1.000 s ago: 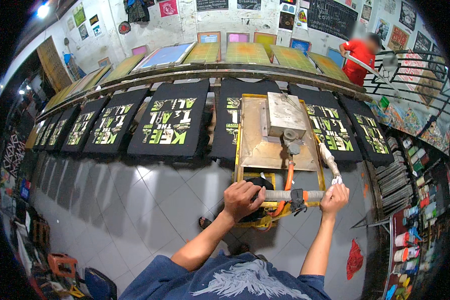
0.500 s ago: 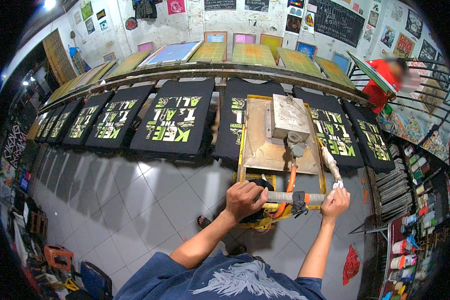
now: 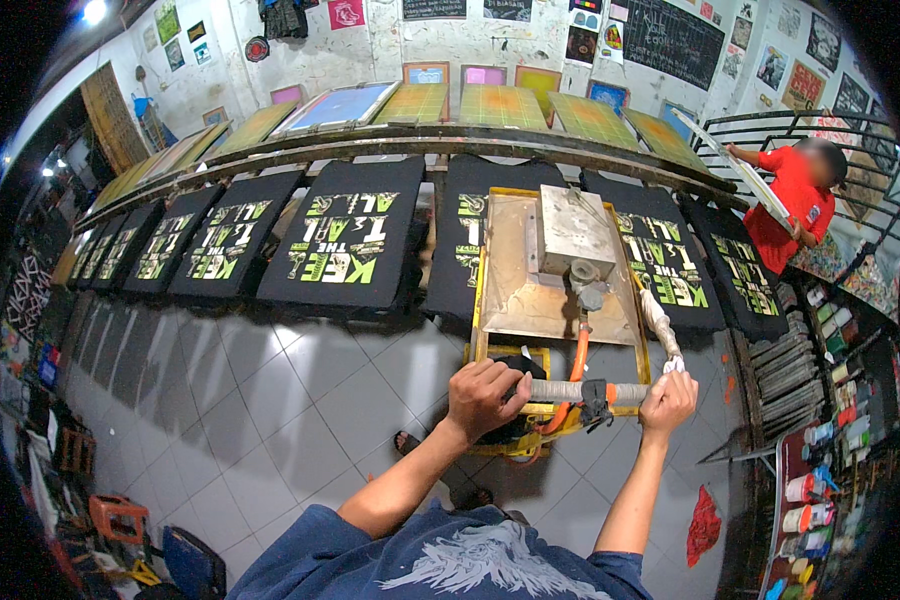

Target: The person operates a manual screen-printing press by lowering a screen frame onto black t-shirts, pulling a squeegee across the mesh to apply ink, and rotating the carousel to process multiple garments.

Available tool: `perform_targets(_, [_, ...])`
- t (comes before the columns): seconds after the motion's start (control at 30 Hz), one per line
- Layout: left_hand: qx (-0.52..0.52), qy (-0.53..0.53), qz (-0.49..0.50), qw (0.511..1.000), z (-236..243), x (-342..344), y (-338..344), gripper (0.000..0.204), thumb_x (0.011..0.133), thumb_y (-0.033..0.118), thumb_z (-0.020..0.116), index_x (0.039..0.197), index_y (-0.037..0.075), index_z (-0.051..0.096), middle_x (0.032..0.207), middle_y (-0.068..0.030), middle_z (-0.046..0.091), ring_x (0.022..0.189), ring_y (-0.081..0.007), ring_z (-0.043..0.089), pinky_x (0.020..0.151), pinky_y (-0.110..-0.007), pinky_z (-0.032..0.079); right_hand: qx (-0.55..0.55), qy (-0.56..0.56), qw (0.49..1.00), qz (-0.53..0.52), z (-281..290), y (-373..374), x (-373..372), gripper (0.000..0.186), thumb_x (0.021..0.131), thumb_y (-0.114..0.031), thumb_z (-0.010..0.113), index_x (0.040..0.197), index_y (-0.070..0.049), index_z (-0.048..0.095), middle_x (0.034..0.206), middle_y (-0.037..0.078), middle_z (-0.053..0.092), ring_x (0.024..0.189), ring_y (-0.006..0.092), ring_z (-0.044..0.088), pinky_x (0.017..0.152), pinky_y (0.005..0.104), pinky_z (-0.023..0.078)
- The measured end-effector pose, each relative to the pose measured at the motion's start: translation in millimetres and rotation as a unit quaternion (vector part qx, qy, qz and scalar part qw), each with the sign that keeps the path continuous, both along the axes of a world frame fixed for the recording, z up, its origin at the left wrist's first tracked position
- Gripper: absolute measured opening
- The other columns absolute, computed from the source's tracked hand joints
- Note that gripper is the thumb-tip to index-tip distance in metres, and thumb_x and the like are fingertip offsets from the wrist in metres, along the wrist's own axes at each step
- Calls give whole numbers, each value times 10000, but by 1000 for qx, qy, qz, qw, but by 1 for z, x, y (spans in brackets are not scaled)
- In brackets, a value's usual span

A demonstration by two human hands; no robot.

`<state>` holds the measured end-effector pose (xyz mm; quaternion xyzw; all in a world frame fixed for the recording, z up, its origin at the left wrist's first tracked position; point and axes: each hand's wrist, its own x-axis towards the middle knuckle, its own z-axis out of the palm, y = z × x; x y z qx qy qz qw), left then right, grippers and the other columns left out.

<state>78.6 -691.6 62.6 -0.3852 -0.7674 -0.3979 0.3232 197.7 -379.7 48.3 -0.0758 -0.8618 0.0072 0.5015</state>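
Observation:
My left hand [image 3: 487,400] wraps round the left end of a grey tape-wound handlebar [image 3: 558,391]. The bar's right end is in the closed grip of my right hand [image 3: 668,402]. It belongs to a yellow-framed heater cart [image 3: 482,290] with a flat metal hood [image 3: 510,300], a metal box [image 3: 575,235] on top and an orange hose [image 3: 581,350]. The hood covers part of a printed black T-shirt [image 3: 455,270]. A cloth-wrapped lever [image 3: 660,318] runs along the cart's right side, and its white end meets my right hand.
More printed black T-shirts [image 3: 340,235] lie along the bench. Screen frames [image 3: 502,106] lean on a rail [image 3: 410,140] behind. At far right, a person in red [image 3: 795,205] holds a frame [image 3: 740,170]. Ink tubs [image 3: 798,520] stand right; a red cloth [image 3: 703,525] lies on the floor.
The person in red has turned and stepped nearer, with the frame now tilted in both hands. My hands and the heater cart stay in place; the view has shifted slightly.

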Motion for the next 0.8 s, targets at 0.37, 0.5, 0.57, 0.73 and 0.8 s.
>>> perform_targets(0.37, [0, 5, 2, 1000, 1, -1, 0, 181, 855, 199, 743, 719, 109, 666, 644, -19, 574, 572, -213, 568, 545, -356, 457, -1, -1, 1000, -7, 0, -1, -2, 341, 959, -153, 470, 641, -43, 412, 653, 138, 423, 648, 340, 468, 639, 445, 337])
perform_targets(0.5, [0, -2, 2, 1000, 1, -1, -1, 185, 858, 202, 739, 717, 110, 663, 642, -19, 573, 575, -214, 569, 550, -358, 458, -3, -3, 1000, -4, 1, -2, -3, 324, 950, -142, 480, 649, -37, 422, 655, 140, 424, 651, 341, 470, 640, 446, 338])
perform_targets(0.57, [-1, -3, 2, 1000, 0, -1, -2, 184, 860, 201, 737, 717, 112, 663, 640, -18, 572, 576, -213, 571, 553, -358, 459, 0, 1, 1000, -7, 0, -3, -2, 312, 945, -133, 485, 653, -34, 429, 659, 141, 427, 654, 341, 472, 641, 446, 340])
perform_targets(0.73, [0, -14, -2, 1000, -1, 0, -2, 176, 853, 200, 741, 719, 113, 668, 647, -27, 588, 585, -226, 584, 557, -366, 464, -7, -10, 1000, -5, 3, -4, 0, 288, 929, -122, 496, 662, -29, 443, 672, 143, 441, 664, 345, 481, 644, 446, 344])
perform_targets(0.8, [2, -25, -5, 1000, -2, 1, -2, 162, 838, 196, 751, 723, 108, 678, 653, -52, 609, 590, -257, 600, 552, -389, 470, -7, -15, 1000, -7, 1, -3, 1, 287, 928, -124, 497, 662, -27, 444, 675, 143, 445, 668, 346, 485, 646, 448, 346])
